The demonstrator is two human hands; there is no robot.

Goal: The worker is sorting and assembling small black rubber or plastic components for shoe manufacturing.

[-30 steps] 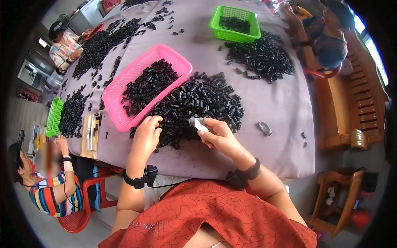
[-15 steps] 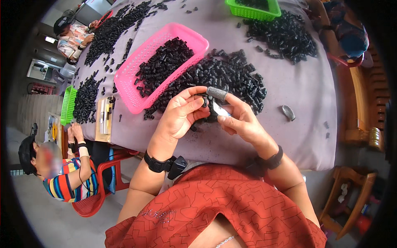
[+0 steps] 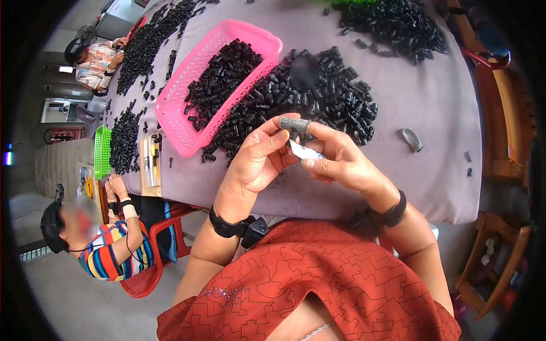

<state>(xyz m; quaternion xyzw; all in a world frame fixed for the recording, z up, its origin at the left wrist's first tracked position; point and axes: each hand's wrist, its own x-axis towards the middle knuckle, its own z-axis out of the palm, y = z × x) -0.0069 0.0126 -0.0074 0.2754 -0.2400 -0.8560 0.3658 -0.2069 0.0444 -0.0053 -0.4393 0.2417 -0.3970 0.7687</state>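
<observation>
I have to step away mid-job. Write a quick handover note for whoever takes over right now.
Left hand: raised over the table edge, fingertips meeting the right hand's.
Right hand: holds a small white piece; its forefinger wears a grey sleeve.
Things: loose black parts heaped on the table ahead; pink basket to the left, partly filled with black parts.
Done: some parts in the basket.
Left: the large loose heap.

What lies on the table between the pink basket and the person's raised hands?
In the head view, a heap of small black plastic parts fills the stretch between the pink basket and the left hand and right hand, on the grey tablecloth.
</observation>
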